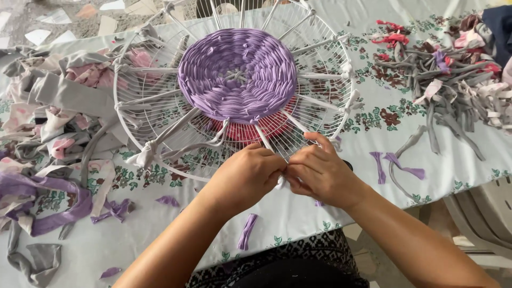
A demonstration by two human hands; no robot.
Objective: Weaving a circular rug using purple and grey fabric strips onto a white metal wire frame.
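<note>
Wire fan guard (133, 101): one, at centre. Woven purple disc (237, 74): one, on the guard. Pale fabric spokes (176, 125) tied from disc to rim: about fourteen visible; those at twelve o'clock are partly cut off. Hands: two, left hand (246, 176) and right hand (320, 173), at six o'clock. Fabric strip heaps: two, one heap of cloth (58, 96) at nine o'clock, one pile of strips (448, 80) at two o'clock. Loose purple scraps (247, 232) on the worktop (298, 213): roughly six.
</note>
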